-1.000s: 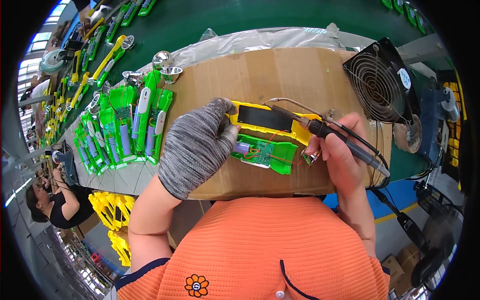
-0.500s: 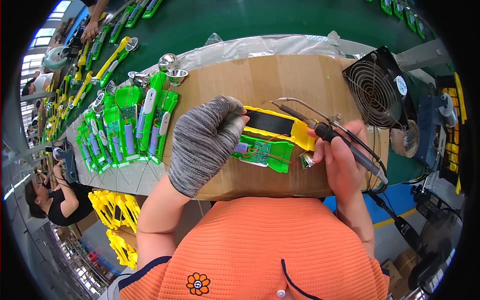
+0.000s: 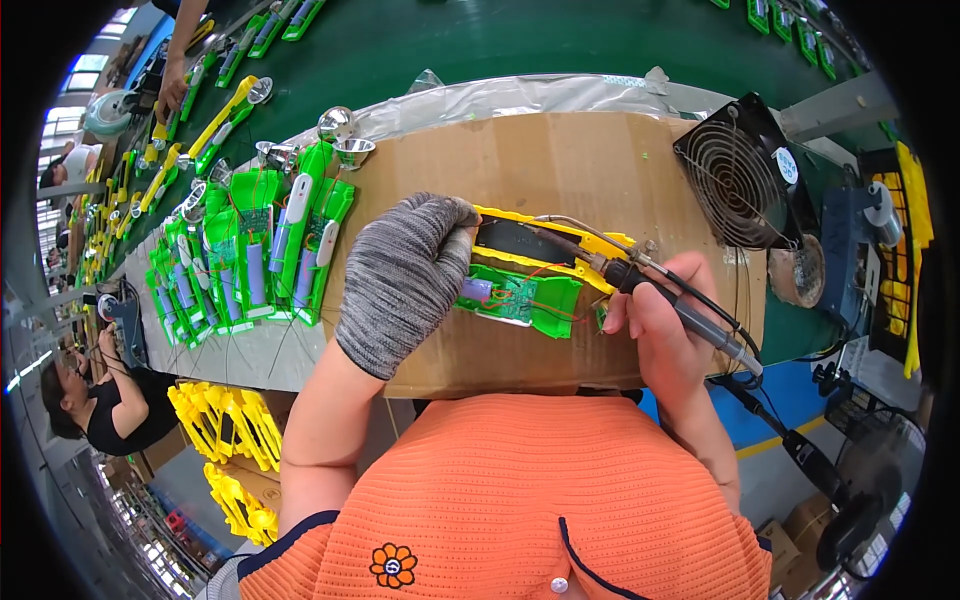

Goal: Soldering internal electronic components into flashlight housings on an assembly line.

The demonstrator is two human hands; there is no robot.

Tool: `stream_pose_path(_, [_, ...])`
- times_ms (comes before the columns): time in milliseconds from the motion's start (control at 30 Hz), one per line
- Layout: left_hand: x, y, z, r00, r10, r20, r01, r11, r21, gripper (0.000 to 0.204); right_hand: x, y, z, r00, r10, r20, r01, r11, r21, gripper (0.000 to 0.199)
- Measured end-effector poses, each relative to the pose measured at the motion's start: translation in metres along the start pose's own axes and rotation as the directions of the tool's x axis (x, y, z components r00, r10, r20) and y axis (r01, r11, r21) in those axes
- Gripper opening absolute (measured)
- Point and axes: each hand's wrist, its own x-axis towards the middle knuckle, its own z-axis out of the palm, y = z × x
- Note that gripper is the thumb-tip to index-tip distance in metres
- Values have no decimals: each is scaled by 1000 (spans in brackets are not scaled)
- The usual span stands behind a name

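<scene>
My left hand (image 3: 400,285), in a grey knit glove, pinches the left end of a yellow plastic housing (image 3: 598,278) with a black panel (image 3: 520,240) along its inside. In my bare right hand (image 3: 668,325) is a soldering iron (image 3: 715,338) with a thin curved metal tube clamped alongside. The iron's front end lies over the black panel; I cannot tell whether its tip touches anything. Just nearer to me, a green half-shell (image 3: 555,308) rests on cardboard, holding a circuit board (image 3: 518,297), red wires and a purple battery cell (image 3: 476,289) partly hidden by my glove.
Several green shells (image 3: 255,225) with cells and silver reflectors stand packed at the left. A black fan (image 3: 735,180) and a round tin (image 3: 797,272) are at the right. Yellow housings (image 3: 225,420) are piled low left. Beyond the cardboard (image 3: 570,150) runs a green belt (image 3: 540,40); other people sit left.
My right hand has brought the soldering iron left and down, so its front end now overlaps the black panel. My left hand keeps its pinch on the yellow housing. The view has shifted slightly.
</scene>
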Motion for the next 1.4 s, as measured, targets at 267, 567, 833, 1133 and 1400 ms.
stream_pose_path(267, [15, -7, -17, 983, 79, 168, -104, 984, 145, 9, 20, 2, -3, 993, 79, 90, -74, 996, -58, 19])
stream_pose_path(567, [39, -9, -25, 879, 54, 474, -209, 937, 280, 13, 33, -4, 12, 965, 235, 112, -221, 967, -125, 13])
stream_pose_path(833, [50, -5, -27, 841, -17, 541, -191, 926, 325, 13, 36, -3, 11, 952, 286, 113, -266, 950, -165, 19])
stream_pose_path(1133, [58, 2, -27, 780, -117, 615, -191, 891, 411, 14, 36, -1, 12, 948, 298, 111, -270, 939, -210, 19])
stream_pose_path(1400, [61, 5, -27, 760, -153, 631, -165, 894, 416, 13, 36, -2, 13, 948, 304, 96, -279, 937, -211, 20])
